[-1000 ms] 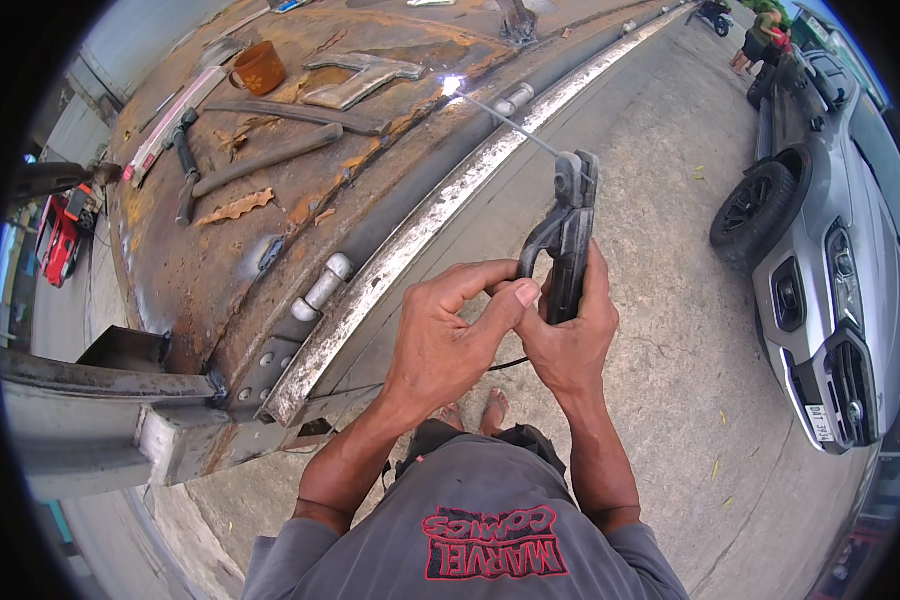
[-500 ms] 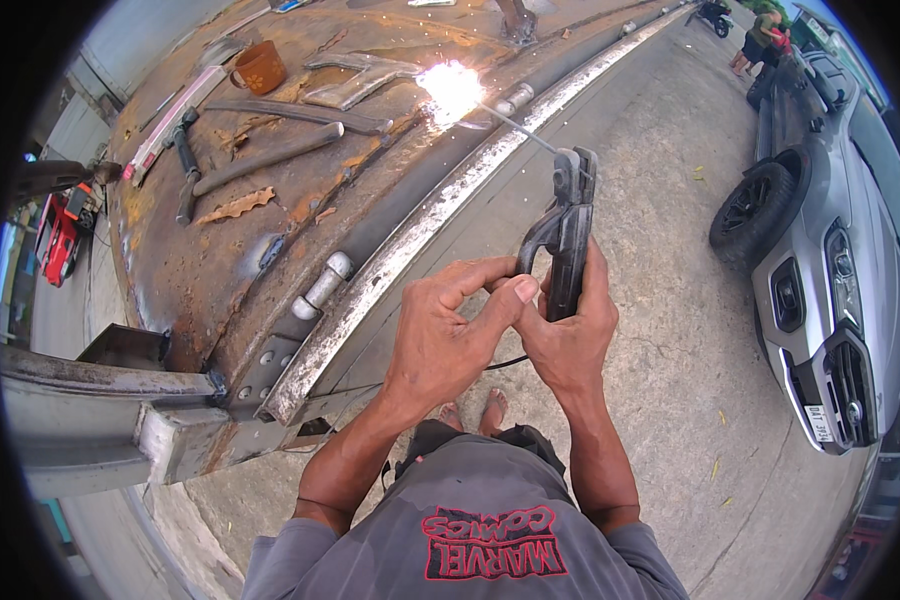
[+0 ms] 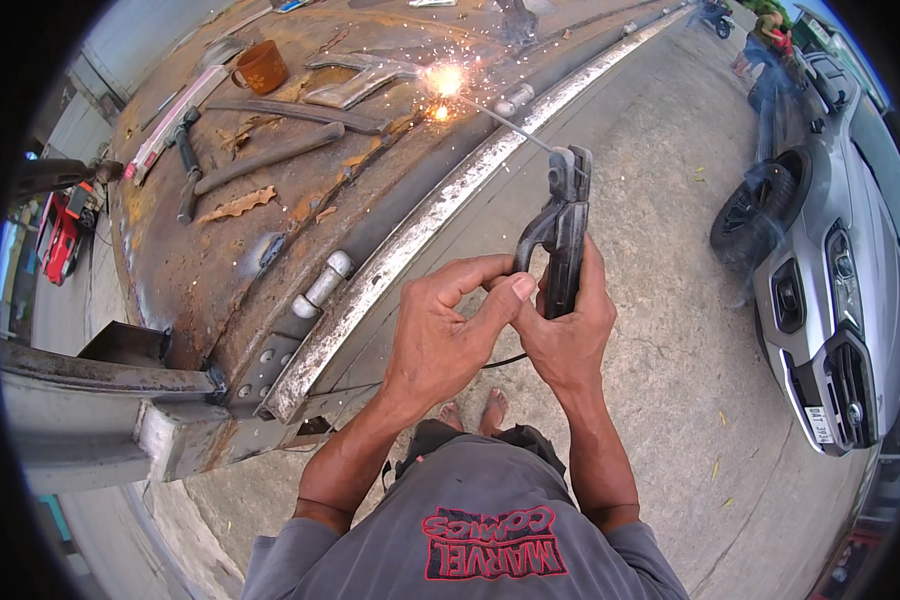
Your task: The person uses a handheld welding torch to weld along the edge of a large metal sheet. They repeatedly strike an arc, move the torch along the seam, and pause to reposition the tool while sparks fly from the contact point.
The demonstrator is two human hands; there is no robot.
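My right hand [image 3: 576,328] is wrapped round the handle of a black welding electrode holder [image 3: 568,225]. My left hand [image 3: 444,325] is closed too, its index finger and thumb against the holder's lever and my right thumb. From the holder's jaws a thin welding rod [image 3: 510,124] slants up and left to a rusty steel plate [image 3: 200,262]. At the rod's tip an orange-white arc [image 3: 444,82] glows and throws sparks, hiding the exact contact point. Beside the arc lies a flat forked metal piece [image 3: 355,85].
On the plate lie a hammer [image 3: 187,165], metal bars [image 3: 270,160] and a brown mug [image 3: 260,67]. A pale steel rail [image 3: 410,265] borders it. A silver pickup [image 3: 820,280] stands on the concrete at right; people [image 3: 765,42] are behind. A cable [image 3: 505,362] hangs below my hands.
The arc's white glare has shrunk and turned more orange, with a second glowing spot below it. The holder has shifted slightly left. Thin smoke now shows in front of the pickup's wheel.
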